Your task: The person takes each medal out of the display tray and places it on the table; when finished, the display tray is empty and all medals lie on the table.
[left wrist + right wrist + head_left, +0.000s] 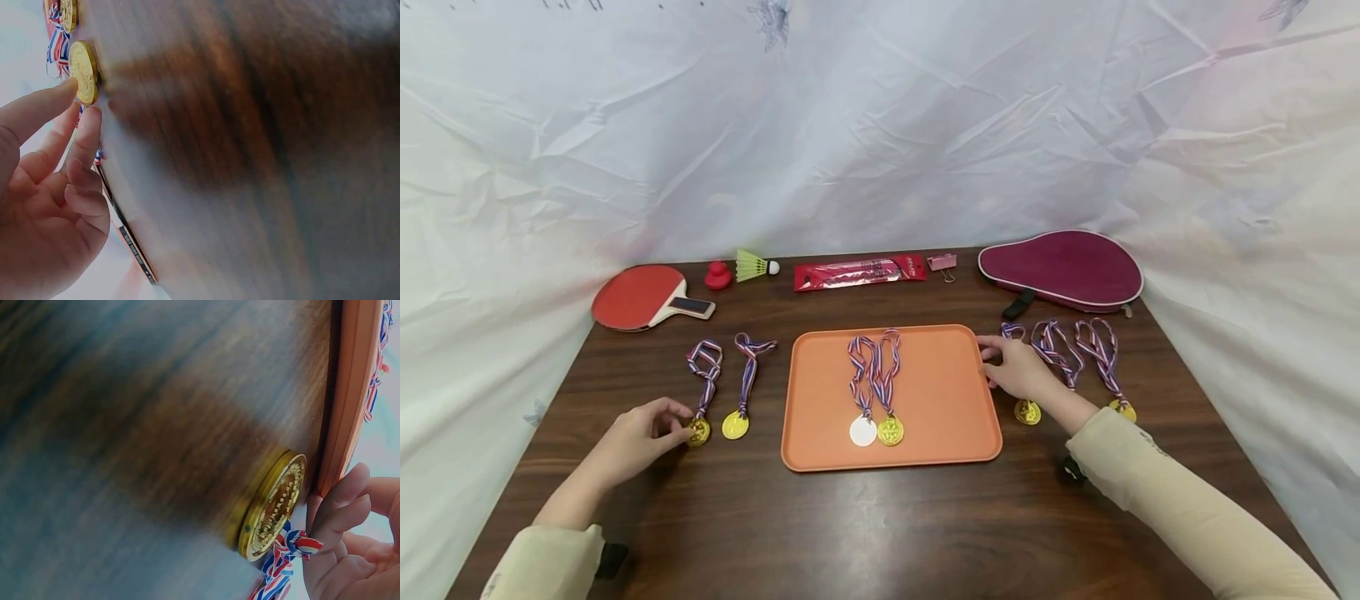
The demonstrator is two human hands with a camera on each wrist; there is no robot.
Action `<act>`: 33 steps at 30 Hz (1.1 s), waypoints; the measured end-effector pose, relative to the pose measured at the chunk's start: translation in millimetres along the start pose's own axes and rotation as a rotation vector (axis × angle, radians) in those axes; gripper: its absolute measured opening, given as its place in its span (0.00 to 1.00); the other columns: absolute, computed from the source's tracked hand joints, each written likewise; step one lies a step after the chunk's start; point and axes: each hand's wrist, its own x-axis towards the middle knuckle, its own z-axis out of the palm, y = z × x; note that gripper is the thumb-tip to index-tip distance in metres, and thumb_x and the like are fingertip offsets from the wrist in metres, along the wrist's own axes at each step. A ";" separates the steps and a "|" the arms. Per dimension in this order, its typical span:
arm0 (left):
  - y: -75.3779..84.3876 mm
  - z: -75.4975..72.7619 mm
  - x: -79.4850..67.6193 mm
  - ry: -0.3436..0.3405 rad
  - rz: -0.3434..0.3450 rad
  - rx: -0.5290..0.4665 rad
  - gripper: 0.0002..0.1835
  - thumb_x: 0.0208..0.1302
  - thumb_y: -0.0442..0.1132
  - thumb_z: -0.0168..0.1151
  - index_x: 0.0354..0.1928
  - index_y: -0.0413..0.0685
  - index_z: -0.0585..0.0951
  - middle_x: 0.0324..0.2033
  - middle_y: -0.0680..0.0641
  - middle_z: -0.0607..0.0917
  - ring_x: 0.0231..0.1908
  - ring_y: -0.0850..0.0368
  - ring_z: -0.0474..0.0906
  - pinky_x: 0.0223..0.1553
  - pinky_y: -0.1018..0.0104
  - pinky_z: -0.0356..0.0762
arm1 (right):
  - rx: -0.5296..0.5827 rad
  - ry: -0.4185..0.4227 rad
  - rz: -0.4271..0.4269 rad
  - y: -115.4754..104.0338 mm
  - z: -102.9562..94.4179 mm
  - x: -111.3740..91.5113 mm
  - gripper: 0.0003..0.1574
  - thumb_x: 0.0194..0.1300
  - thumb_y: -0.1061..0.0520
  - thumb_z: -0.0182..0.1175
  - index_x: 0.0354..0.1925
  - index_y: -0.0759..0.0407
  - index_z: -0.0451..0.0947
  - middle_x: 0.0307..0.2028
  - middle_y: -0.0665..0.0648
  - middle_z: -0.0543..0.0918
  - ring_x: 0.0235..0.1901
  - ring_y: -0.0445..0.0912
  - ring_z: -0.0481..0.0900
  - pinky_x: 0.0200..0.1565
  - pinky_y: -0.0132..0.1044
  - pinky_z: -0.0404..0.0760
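Note:
My left hand [643, 437] pinches the edge of a gold medal [697, 431] at the table's left side. In the left wrist view, the thumb [69, 92] touches the medal's rim, with the forefinger below. Its striped ribbon [705, 375] trails away behind it. On the right, my right hand [1018, 367] has curled fingers at the right rim of an orange tray [958, 375]. The hand partly covers another medal's ribbon; that gold medal [275, 506] lies below it. A gold medal [891, 430] and a whitish medal [862, 430] lie on the tray.
Another medal [735, 424] lies right of my left hand; more medals lie at the right. Behind are a table tennis bat [636, 300], red rubber duck [718, 275], shuttlecock [752, 266], red packet [857, 272], binder clip [942, 262] and bat case [1063, 267].

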 end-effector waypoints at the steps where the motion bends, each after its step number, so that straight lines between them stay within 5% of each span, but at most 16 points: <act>1: -0.5 0.2 0.0 0.000 -0.003 -0.001 0.14 0.52 0.42 0.66 0.39 0.46 0.76 0.21 0.52 0.75 0.19 0.61 0.66 0.20 0.69 0.63 | 0.000 0.000 0.002 0.1 0.2 0.2 0.31 0.61 0.62 0.55 0.62 0.59 0.62 0.40 0.57 0.77 0.21 0.43 0.77 0.23 0.38 0.73; 13: 8.9 -2.8 3.4 0.090 0.024 0.001 0.13 0.56 0.47 0.62 0.39 0.49 0.77 0.25 0.51 0.77 0.23 0.58 0.69 0.22 0.68 0.66 | 0.000 -0.001 -0.011 -1.7 -0.5 -1.3 0.31 0.60 0.62 0.55 0.62 0.59 0.61 0.42 0.59 0.77 0.21 0.44 0.78 0.23 0.38 0.73; 23: 75.2 6.5 7.5 0.057 0.177 -0.167 0.11 0.57 0.48 0.61 0.41 0.57 0.77 0.27 0.55 0.78 0.25 0.59 0.72 0.24 0.68 0.70 | 0.030 -0.015 -0.013 0.7 -2.5 -0.5 0.31 0.61 0.62 0.54 0.62 0.60 0.61 0.42 0.59 0.77 0.22 0.46 0.78 0.24 0.38 0.73; 33: 126.9 49.9 19.6 -0.109 0.339 -0.264 0.11 0.56 0.40 0.62 0.43 0.51 0.77 0.25 0.56 0.76 0.25 0.60 0.71 0.24 0.69 0.69 | 0.020 -0.016 -0.004 -0.7 -2.1 -0.5 0.32 0.60 0.63 0.54 0.63 0.60 0.61 0.42 0.59 0.77 0.22 0.45 0.78 0.23 0.38 0.73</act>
